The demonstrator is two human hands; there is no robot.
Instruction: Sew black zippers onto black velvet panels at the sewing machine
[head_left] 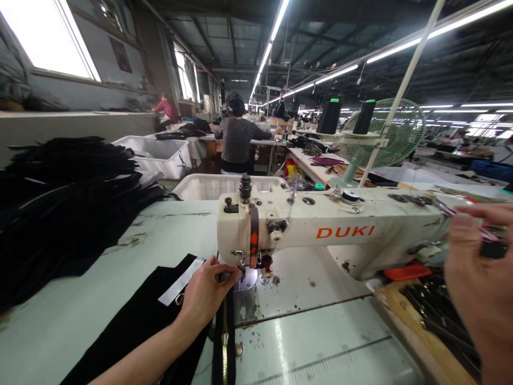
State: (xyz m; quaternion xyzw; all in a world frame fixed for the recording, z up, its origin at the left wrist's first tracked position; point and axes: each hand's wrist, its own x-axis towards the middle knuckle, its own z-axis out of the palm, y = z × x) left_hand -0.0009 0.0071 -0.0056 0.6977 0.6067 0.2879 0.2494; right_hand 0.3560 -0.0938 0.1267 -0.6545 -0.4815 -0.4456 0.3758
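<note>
- Fingers [226, 271] of your left hand [200, 291] bunch close beside the needle area of the sewing machine [344, 227]; I can't tell whether they pinch thread or cloth, or only press.
- Your right hand [476, 272], by the far right of the machine arm, grips a slim pinkish tool [487, 233]; blur hides its exact kind.
- You have the black cloth [140, 315] on the table, left of the machine and partly under your left forearm, with a pale strip [181, 282] and a metal ring [179, 299] on it.
- Your gold-toothed zipper [225, 355] runs from near the needle toward you.
- Expect the cloth to be light and limp; steady it flat near its edge.
- Expect the zipper to be stiffer, its teeth slick; hold its fabric tape instead.
</note>
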